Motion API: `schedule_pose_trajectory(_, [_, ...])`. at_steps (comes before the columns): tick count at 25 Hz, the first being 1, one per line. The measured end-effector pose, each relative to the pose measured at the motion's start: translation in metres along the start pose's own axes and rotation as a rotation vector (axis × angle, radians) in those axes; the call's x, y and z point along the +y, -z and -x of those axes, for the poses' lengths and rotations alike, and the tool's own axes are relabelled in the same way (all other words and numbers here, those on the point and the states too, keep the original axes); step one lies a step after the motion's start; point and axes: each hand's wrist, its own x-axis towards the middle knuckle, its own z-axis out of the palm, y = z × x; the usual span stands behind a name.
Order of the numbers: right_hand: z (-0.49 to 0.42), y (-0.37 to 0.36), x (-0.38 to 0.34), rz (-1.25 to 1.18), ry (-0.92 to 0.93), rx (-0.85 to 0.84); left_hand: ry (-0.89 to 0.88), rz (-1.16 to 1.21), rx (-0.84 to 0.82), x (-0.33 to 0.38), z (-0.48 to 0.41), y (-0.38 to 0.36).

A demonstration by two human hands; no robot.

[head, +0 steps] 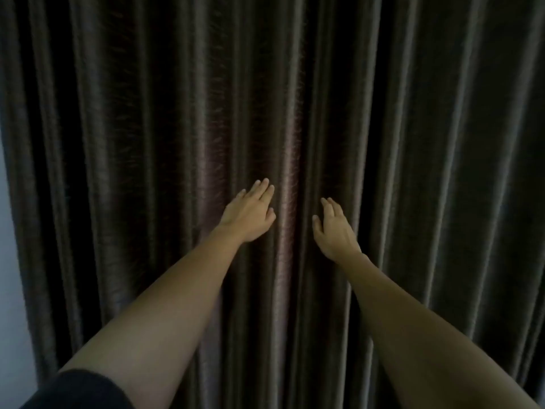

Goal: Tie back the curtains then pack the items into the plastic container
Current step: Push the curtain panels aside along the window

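Presently the dark curtains hang closed across nearly the whole view, their long folds running vertically from top to bottom. Reaching to the central folds, the left hand and the right hand are flat with fingers straight, gripping nothing; contact with the cloth cannot be confirmed. A pale wall strip shows beyond the curtains' left edge
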Motion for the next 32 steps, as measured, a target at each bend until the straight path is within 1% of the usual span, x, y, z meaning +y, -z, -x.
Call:
schedule_pose_trajectory(2, [-0.005, 0.014, 0.012, -0.024, -0.015, 0.069, -0.033, 0.035, 0.067, 0.003, -0.015, 0.001])
schedule_pose_trajectory(4, [-0.015, 0.027, 0.025, -0.020, -0.018, 0.098, -0.079, -0.004, 0.139, 0.006, -0.031, 0.004])
schedule_pose_trajectory(8, [-0.056, 0.045, 0.052, -0.083, -0.081, 0.151, -0.150, -0.193, 0.228, 0.011, -0.074, 0.003])
schedule_pose_trajectory(10, [-0.084, 0.046, 0.066, -0.147, -0.108, 0.162, -0.128, -0.272, 0.277, 0.010, -0.096, 0.002])
schedule_pose_trajectory(13, [-0.125, 0.036, 0.080, -0.348, -0.101, 0.147, -0.055, -0.293, 0.322, 0.000, -0.131, -0.001])
schedule_pose_trajectory(15, [-0.151, 0.026, 0.084, -0.508, -0.007, 0.090, -0.018, -0.347, 0.313, -0.010, -0.157, 0.000])
schedule_pose_trajectory(16, [-0.163, 0.021, 0.082, -0.539, 0.056, 0.064, -0.016, -0.397, 0.307, -0.015, -0.168, 0.001])
schedule_pose_trajectory(17, [-0.175, 0.015, 0.082, -0.508, 0.128, 0.065, -0.019, -0.444, 0.306, -0.019, -0.179, 0.003])
schedule_pose_trajectory(19, [-0.200, 0.004, 0.078, -0.356, 0.261, 0.131, -0.016, -0.468, 0.343, -0.027, -0.194, 0.008])
schedule_pose_trajectory(20, [-0.211, -0.001, 0.075, -0.289, 0.325, 0.162, -0.010, -0.430, 0.384, -0.030, -0.199, 0.012])
schedule_pose_trajectory(21, [-0.222, -0.008, 0.071, -0.254, 0.383, 0.156, 0.003, -0.367, 0.428, -0.032, -0.204, 0.016])
schedule_pose_trajectory(24, [-0.244, -0.029, 0.053, -0.218, 0.540, 0.030, 0.040, -0.098, 0.523, -0.029, -0.213, 0.033])
schedule_pose_trajectory(25, [-0.248, -0.037, 0.046, -0.234, 0.585, 0.014, 0.050, -0.041, 0.542, -0.026, -0.215, 0.039])
schedule_pose_trajectory(27, [-0.252, -0.053, 0.031, -0.278, 0.641, 0.028, 0.039, -0.045, 0.567, -0.020, -0.221, 0.054])
schedule_pose_trajectory(29, [-0.256, -0.066, 0.014, -0.310, 0.671, 0.026, 0.022, -0.113, 0.578, -0.015, -0.226, 0.070])
schedule_pose_trajectory(32, [-0.261, -0.083, -0.009, -0.349, 0.724, 0.073, 0.056, -0.192, 0.596, -0.011, -0.238, 0.094])
